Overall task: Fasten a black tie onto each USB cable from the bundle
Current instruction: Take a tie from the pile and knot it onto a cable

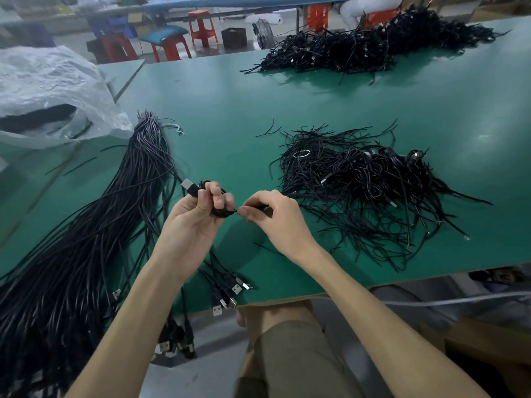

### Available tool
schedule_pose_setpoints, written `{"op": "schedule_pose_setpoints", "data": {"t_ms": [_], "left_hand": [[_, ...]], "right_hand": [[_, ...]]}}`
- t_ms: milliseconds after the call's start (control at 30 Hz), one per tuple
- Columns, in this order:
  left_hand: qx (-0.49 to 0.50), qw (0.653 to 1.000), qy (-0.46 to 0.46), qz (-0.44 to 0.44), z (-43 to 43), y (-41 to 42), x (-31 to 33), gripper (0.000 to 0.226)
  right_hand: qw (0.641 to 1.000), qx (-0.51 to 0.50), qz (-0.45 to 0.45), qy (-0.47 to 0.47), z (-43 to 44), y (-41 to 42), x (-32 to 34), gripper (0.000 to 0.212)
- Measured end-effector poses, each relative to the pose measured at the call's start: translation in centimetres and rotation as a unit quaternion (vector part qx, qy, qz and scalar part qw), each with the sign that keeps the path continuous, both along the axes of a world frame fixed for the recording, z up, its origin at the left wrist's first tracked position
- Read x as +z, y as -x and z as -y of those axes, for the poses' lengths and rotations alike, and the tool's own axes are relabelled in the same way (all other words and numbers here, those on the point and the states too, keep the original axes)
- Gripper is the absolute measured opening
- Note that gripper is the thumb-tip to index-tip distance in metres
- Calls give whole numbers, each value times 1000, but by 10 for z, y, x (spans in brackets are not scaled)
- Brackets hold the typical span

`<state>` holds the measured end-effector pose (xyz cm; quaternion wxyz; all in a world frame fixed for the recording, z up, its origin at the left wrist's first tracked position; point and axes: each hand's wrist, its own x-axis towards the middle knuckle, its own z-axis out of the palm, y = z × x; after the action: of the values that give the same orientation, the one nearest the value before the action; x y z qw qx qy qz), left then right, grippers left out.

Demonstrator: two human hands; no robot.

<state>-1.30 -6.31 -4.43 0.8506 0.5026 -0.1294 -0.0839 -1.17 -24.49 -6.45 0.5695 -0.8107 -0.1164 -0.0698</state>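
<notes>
Your two bare hands meet over the near middle of a green table top (230, 110).

Your left hand (198, 214) is clenched around a small coiled black USB cable (219, 211). The cable's silver metal plug (186, 184) sticks out past your fingers toward ten o'clock.

Your right hand (275, 216) pinches a thin black tie (263, 207) between thumb and forefinger. The tie's free end touches the coil at the right edge of your left hand.

From nine o'clock down to seven o'clock lies the long thick bundle of straight black USB cables (129, 196). Its far end is gathered near eleven o'clock. Its plug ends fan out at six o'clock and spill over the table's near edge.

At two to three o'clock of your hands sits a loose tangled heap of thin black strands (359, 182). It seems to mix loose ties with tied cable coils, though the tangle is too dense to be sure.

A larger dark pile of black cables (373, 44) lies far off at one o'clock.

A crumpled clear plastic bag (48, 90) rests at ten o'clock, on the table's left side.

Red plastic stools (201, 27) stand on the floor beyond the table at twelve o'clock.
</notes>
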Motion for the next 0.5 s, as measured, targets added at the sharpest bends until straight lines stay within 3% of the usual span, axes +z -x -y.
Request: {"op": "schedule_pose_setpoints", "data": {"t_ms": [167, 400, 500], "left_hand": [[19, 999, -33, 21, 7, 3, 7, 28], [-46, 993, -84, 71, 28, 10, 6, 27], [-61, 993, -74, 72, 27, 11, 3, 28]], "right_hand": [[1000, 5, 30, -2, -1, 3, 2, 18], [999, 18, 49, 4, 0, 6, 4, 50], [999, 14, 43, 5, 2, 6, 5, 43]]}}
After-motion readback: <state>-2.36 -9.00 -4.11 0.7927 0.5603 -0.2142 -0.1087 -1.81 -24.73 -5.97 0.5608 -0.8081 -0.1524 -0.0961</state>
